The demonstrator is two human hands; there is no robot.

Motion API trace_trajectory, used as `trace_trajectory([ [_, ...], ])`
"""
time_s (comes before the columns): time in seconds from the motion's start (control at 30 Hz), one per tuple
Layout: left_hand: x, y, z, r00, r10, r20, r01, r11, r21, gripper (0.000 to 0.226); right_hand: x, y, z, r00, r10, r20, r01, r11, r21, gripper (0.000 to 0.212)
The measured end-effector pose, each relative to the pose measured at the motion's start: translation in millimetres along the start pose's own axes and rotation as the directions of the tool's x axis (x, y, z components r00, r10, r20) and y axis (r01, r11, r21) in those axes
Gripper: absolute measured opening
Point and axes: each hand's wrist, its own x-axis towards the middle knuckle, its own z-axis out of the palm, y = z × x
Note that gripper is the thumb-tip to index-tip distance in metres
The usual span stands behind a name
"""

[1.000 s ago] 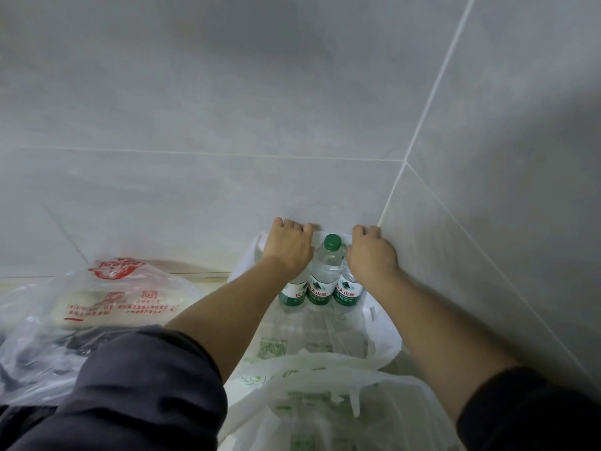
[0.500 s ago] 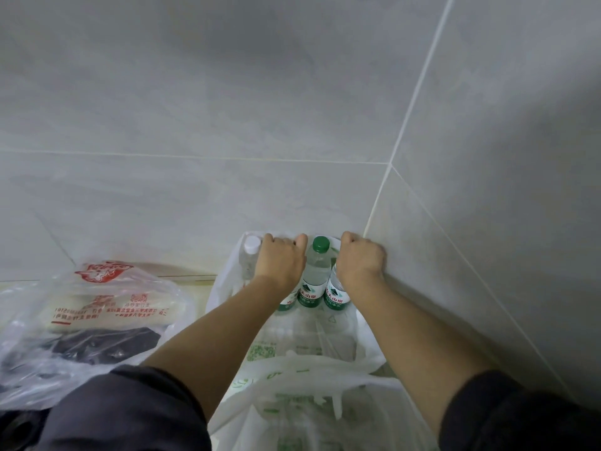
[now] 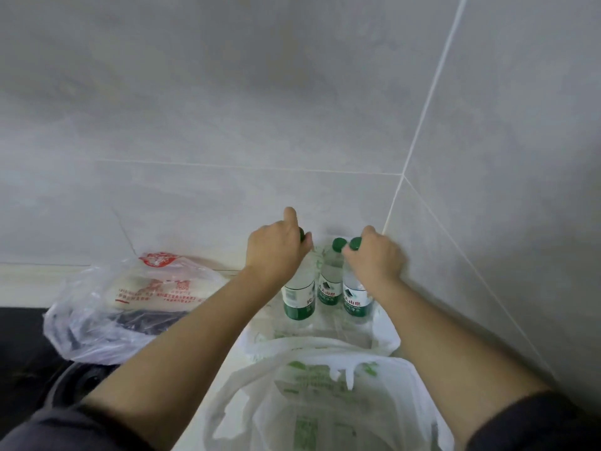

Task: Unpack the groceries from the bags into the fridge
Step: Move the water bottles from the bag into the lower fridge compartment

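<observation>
Head view: at the centre of the frame three clear plastic bottles with green caps and green labels stand upright, close together, in a white plastic bag (image 3: 387, 336) pushed into the corner of the grey tiled wall (image 3: 227, 109), which probably keeps them from tipping. The left hand (image 3: 276, 252) is curled round the neck of the left water bottle (image 3: 299, 297), its index finger sticking up. The right hand (image 3: 374, 260) grips the right water bottle (image 3: 356, 299) just under the cap. The middle water bottle (image 3: 330, 288) stands untouched between them. Taking each by the neck looks like the easy way to draw two straight up out of the bag at once. A second white bag with green print (image 3: 406, 385) gapes open at lower centre. At left lies a clear plastic bag with red lettering (image 3: 130, 307), its contents unclear. No fridge is in view.
</observation>
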Motion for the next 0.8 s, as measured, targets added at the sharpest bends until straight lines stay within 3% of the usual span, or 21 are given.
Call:
trace_trajectory([
  [0.1, -15, -9, -51, 0.986, -0.129, -0.107, 0.114, 0.984, -0.139, 0.030, 1, -29, -46, 0.997, 0.012, -0.080, 0.004, 0.980, 0.198, 0.029],
  [0.23, -42, -18, -110, 0.942, -0.232, -0.244, 0.156, 0.943, -0.295, 0.027, -20, -73, -110, 0.975, -0.099, -0.201, 0.169, 0.915, 0.368, 0.020],
  [0.43, -103, -42, -182, 0.834, -0.341, -0.433, 0.202, 0.920, -0.336, 0.022, -78, -124, -173, 0.887, -0.241, -0.395, 0.433, 0.732, 0.526, 0.038],
  [0.6, -166, -59, -211, 0.804, -0.360, -0.473, 0.268, 0.930, -0.253, 0.027, -143, -152, -182, 0.839, -0.403, -0.366, 0.544, 0.595, 0.591, 0.038],
  [0.8, -251, -87, -196, 0.801, -0.462, -0.382, 0.408, 0.887, -0.217, 0.029, -212, -168, -141, 0.792, -0.555, -0.254, 0.569, 0.521, 0.636, 0.038],
])
